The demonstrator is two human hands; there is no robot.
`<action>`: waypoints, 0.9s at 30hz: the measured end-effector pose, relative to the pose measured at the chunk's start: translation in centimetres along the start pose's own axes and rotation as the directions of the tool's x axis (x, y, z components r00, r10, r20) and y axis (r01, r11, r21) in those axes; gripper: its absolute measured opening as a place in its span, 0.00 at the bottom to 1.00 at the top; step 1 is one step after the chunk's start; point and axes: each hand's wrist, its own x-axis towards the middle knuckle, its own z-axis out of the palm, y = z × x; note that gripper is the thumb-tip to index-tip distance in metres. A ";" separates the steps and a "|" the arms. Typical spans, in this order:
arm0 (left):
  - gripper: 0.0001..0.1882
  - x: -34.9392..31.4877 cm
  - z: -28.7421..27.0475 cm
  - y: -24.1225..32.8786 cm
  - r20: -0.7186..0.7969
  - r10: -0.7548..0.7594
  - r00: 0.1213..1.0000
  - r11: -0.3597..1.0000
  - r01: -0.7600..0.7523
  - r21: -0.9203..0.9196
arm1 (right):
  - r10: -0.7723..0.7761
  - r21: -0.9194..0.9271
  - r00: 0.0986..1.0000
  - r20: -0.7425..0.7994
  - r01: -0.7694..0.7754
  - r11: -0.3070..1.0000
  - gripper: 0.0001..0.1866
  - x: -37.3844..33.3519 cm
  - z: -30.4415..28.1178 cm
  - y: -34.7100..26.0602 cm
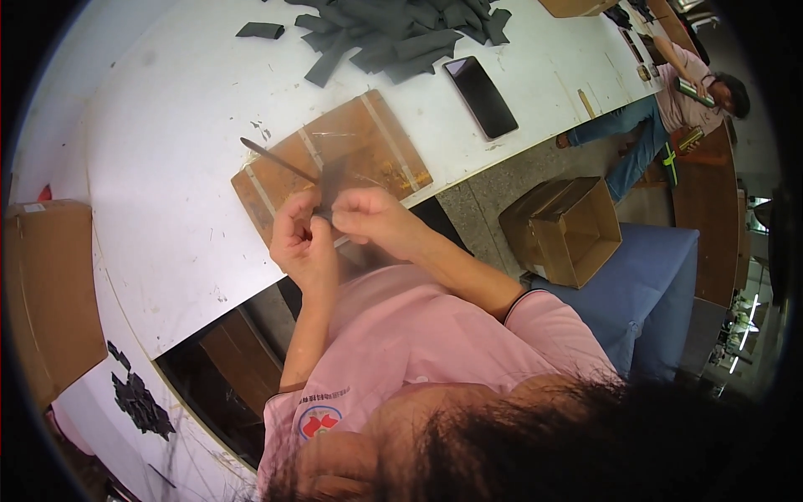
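Over a brown wooden board (368, 138) at the table's edge, my two hands are close together. My left hand (301, 238) and my right hand (368, 219) are both closed, fingertips pinching a small dark grey piece of material (332, 177) between them. A thin brown pointed stick (278, 159) slants up and left from beside my left fingers; whether that hand holds it or it lies on the board, I cannot tell. Beyond the board lies a heap of similar dark grey pieces (401, 33), with one single piece (260, 31) lying apart on its left.
A black phone (482, 97) lies right of the board on the white table (167, 167). One cardboard box (54, 293) stands far left, near black scraps (140, 406). An open carton (569, 230) stands right, beside blue cloth (627, 289). A co-worker (686, 92) sits at the upper right.
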 end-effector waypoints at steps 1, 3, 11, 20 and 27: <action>0.10 0.1 -0.4 0.0 -0.003 0.001 1.000 1.000 -0.001 0.001 | -0.052 -0.162 0.999 -0.017 0.048 0.986 0.06 0.1 0.1 0.0; 0.10 0.5 -1.8 0.1 0.160 -0.263 0.952 0.947 0.286 -0.144 | -0.069 -0.165 0.996 -0.051 0.060 0.985 0.07 0.3 -0.2 -0.2; 0.22 0.2 -1.8 4.5 0.682 -0.145 0.717 0.551 0.631 -0.546 | -0.295 -0.029 0.956 0.014 0.295 0.955 0.09 -0.2 1.2 -1.7; 0.08 0.9 -0.8 4.6 0.092 0.147 0.985 0.975 -0.128 -0.184 | -0.552 -0.615 0.810 0.198 0.541 0.573 0.03 0.6 3.1 -5.3; 0.18 6.2 -3.2 8.1 0.637 0.039 0.770 0.196 0.619 -0.760 | -0.424 -0.479 0.871 0.249 0.491 0.727 0.09 3.1 6.9 -10.5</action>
